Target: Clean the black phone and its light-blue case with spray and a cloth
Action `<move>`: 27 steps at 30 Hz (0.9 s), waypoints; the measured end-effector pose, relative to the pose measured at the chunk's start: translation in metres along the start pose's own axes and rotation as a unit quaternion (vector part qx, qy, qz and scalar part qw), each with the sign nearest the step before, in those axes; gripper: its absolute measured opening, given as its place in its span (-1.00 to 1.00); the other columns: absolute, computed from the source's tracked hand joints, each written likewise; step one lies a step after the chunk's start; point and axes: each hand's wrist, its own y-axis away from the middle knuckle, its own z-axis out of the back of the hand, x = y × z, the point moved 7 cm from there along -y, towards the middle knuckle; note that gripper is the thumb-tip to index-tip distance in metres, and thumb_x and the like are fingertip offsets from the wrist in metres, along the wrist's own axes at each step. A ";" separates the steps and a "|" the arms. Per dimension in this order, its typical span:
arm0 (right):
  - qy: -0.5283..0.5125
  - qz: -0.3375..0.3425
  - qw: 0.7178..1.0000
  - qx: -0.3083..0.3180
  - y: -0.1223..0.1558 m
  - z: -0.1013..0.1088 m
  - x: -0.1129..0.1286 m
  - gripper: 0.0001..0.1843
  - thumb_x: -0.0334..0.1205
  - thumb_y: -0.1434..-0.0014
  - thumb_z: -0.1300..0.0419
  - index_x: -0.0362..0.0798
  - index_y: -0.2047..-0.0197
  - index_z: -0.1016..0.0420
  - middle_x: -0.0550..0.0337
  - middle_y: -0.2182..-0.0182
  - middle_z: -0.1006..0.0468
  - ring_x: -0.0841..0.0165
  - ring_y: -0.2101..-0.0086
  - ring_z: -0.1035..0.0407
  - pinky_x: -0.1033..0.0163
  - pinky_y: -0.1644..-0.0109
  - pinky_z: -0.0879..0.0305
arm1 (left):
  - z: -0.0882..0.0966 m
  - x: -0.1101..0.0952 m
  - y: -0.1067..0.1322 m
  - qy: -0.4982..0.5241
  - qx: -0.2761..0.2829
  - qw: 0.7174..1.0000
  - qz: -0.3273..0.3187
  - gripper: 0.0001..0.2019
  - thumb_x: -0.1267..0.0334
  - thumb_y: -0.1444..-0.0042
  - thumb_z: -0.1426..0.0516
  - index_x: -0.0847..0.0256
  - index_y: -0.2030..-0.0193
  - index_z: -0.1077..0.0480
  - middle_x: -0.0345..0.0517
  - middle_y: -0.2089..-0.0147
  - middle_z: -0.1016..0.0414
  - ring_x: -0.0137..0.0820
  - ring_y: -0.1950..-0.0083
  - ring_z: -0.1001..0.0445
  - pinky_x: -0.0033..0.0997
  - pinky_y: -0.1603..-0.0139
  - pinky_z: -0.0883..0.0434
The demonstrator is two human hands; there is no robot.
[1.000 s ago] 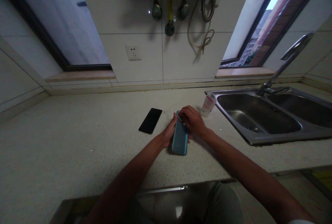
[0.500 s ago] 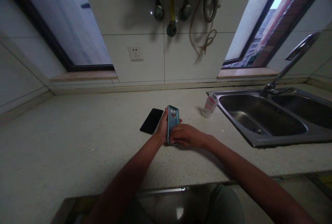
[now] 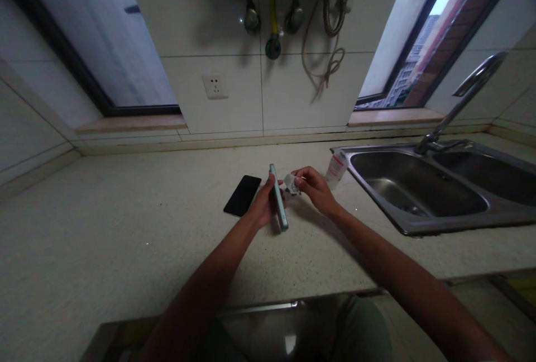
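Observation:
My left hand (image 3: pixel 263 204) grips a teal phone (image 3: pixel 278 199) in a case, which stands on its long edge above the stone counter (image 3: pixel 125 228). My right hand (image 3: pixel 317 190) is just to the right of the phone, pinching a small crumpled white piece of film or paper (image 3: pixel 292 184) between its fingers. The scrap's exact material is too small to tell. A black smartphone (image 3: pixel 242 195) lies flat on the counter to the left of my left hand, not touched by either hand.
A small white bottle (image 3: pixel 337 168) with a pink label stands at the rim of a double steel sink (image 3: pixel 412 189), which has a tall chrome faucet (image 3: pixel 460 106). Hoses and a wall socket (image 3: pixel 215 86) sit on the tiled wall behind.
The teal phone has turned onto its edge, and my right hand has moved off it to the right, now pinching the white scrap. The black phone has not moved.

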 end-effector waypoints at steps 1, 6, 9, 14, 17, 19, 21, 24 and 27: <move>-0.031 -0.017 0.999 -0.016 -0.001 0.002 -0.003 -0.63 0.10 -0.15 -0.31 0.02 0.27 -0.31 0.23 0.32 -0.48 0.40 0.41 -0.38 0.24 0.33 -0.40 | -0.002 -0.002 0.000 -0.018 0.013 1.000 -0.016 -0.52 -0.05 0.06 -0.39 0.28 0.18 -0.43 -0.25 0.51 -0.40 -0.51 0.54 -0.39 -0.53 0.51 -0.33; -0.133 -0.106 0.981 -0.092 0.001 0.006 -0.016 -0.57 -0.03 0.05 -0.45 0.06 0.21 -0.36 0.35 0.42 -0.47 0.42 0.45 -0.38 0.31 0.41 -0.38 | -0.007 -0.007 -0.001 -0.052 0.020 0.996 -0.073 -0.53 0.27 0.19 -0.45 0.30 0.13 -0.45 -0.13 0.35 -0.54 -0.41 0.39 -0.51 -0.42 0.28 -0.45; -0.151 -0.131 0.973 -0.114 0.002 0.007 -0.022 -0.53 -0.13 0.14 -0.49 0.05 0.18 -0.41 0.35 0.41 -0.47 0.44 0.44 -0.38 0.32 0.40 -0.36 | -0.005 -0.011 -0.001 -0.024 0.008 0.996 -0.089 -0.61 0.38 0.20 -0.42 0.29 0.20 -0.43 -0.16 0.35 -0.53 -0.38 0.32 -0.53 -0.33 0.14 -0.47; -0.057 -0.086 0.983 -0.152 0.000 0.018 -0.027 -0.55 -0.16 0.17 -0.48 0.02 0.20 -0.45 0.29 0.32 -0.50 0.39 0.35 -0.40 0.25 0.27 -0.36 | 0.000 -0.011 -0.002 -0.001 0.009 0.997 -0.073 -0.68 0.56 0.24 -0.32 0.24 0.37 -0.33 -0.21 0.39 -0.49 -0.34 0.25 -0.54 -0.20 -0.01 -0.45; 0.056 -0.039 0.980 -0.186 0.002 0.027 -0.022 -0.65 -0.16 0.08 -0.42 -0.01 0.23 -0.45 0.26 0.32 -0.51 0.35 0.30 -0.39 0.21 0.18 -0.35 | 0.002 -0.009 -0.003 -0.005 0.015 0.998 -0.061 -0.65 0.65 0.33 -0.23 0.23 0.43 -0.27 -0.20 0.38 -0.49 -0.30 0.22 -0.55 -0.16 -0.03 -0.45; 0.121 -0.011 0.971 -0.204 0.004 0.031 -0.014 -0.71 -0.15 0.01 -0.38 -0.02 0.22 -0.46 0.24 0.32 -0.51 0.33 0.28 -0.39 0.19 0.15 -0.34 | 0.001 -0.007 -0.003 -0.009 0.029 0.998 -0.054 -0.64 0.68 0.37 -0.19 0.23 0.42 -0.26 -0.16 0.33 -0.52 -0.24 0.14 -0.56 -0.14 -0.04 -0.45; 0.169 0.015 0.962 -0.213 0.006 0.032 -0.005 -0.75 -0.14 -0.06 -0.34 -0.02 0.20 -0.47 0.22 0.30 -0.53 0.31 0.28 -0.41 0.18 0.16 -0.34 | -0.001 -0.002 -0.004 -0.015 0.038 0.998 -0.043 -0.62 0.68 0.39 -0.16 0.23 0.39 -0.27 -0.13 0.26 -0.54 -0.20 0.09 -0.56 -0.13 -0.05 -0.45; 0.244 0.062 0.949 -0.191 0.007 0.027 0.006 -0.76 -0.12 -0.16 -0.30 -0.02 0.13 -0.52 0.16 0.25 -0.56 0.28 0.27 -0.43 0.16 0.18 -0.36 | -0.004 0.006 -0.004 -0.033 0.048 0.998 -0.024 -0.56 0.68 0.40 -0.16 0.25 0.31 -0.32 -0.07 0.19 -0.56 -0.17 0.06 -0.56 -0.13 -0.05 -0.44; 0.367 0.133 0.912 -0.130 0.007 0.014 0.013 -0.82 -0.13 -0.25 -0.24 0.00 0.13 -0.60 0.07 0.20 -0.59 0.20 0.19 -0.43 0.06 0.09 -0.36 | -0.010 0.012 -0.002 -0.044 0.072 0.996 -0.015 -0.46 0.70 0.41 -0.16 0.25 0.19 -0.35 -0.07 0.15 -0.56 -0.19 0.04 -0.55 -0.17 -0.05 -0.44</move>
